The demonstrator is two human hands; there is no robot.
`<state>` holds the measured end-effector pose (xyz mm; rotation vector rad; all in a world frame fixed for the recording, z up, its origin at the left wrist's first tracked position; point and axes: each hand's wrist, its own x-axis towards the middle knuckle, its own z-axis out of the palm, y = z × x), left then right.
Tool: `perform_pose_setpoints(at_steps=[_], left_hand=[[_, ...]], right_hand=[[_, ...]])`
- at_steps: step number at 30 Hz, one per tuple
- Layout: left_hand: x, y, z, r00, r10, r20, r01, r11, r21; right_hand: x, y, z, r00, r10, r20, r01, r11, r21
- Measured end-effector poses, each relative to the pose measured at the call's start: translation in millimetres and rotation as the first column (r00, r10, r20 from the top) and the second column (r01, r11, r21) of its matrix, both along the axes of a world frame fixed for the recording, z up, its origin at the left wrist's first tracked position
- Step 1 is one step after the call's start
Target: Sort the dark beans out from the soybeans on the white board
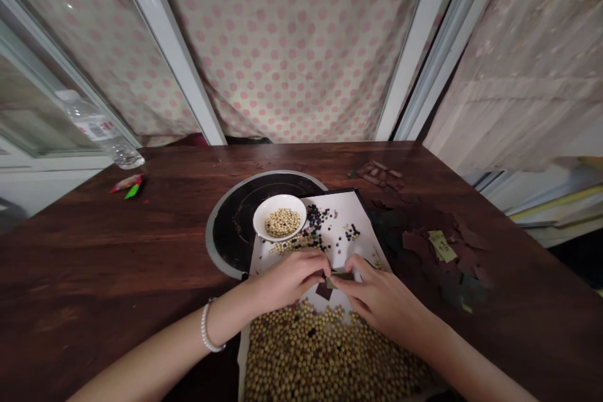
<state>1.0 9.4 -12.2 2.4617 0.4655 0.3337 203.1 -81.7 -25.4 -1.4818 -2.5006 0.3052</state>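
Taking the left hand (pixel 292 276) and right hand (pixel 377 298), both pinching a dark card (pixel 340 277), as centre: the bench (pixel 94 264) lies open at nine o'clock, with a bottle (pixel 101 132) and wrappers (pixel 128 185) far off at ten. A white bowl (pixel 279 218) and loose beads (pixel 325 223) block twelve. Paper scraps (pixel 443 251) crowd two to three; a bean heap (pixel 320 352) fills six.

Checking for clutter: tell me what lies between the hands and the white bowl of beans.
A scatter of dark and pale beans lies on the white sheet between the left hand, right hand and the white bowl. Both pinch a small dark piece.
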Motion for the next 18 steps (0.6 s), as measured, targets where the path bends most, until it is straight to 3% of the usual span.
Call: perform_pose_setpoints(at_steps=[12,18], left_hand=[[0.4,-3.3,2.5,0.994,0.072,-0.084,-0.06,0.988,0.14],[-0.8,0.8,0.8,0.994,0.101,-0.036,-0.091,0.971,0.219]], right_hand=[[1.3,-0.3,-2.5,0.998,-0.038,-0.04,0.039,0.999,0.028],[0.4,-0.5,0.5,0.996,-0.079,-0.052,0.079,0.997,0.007]])
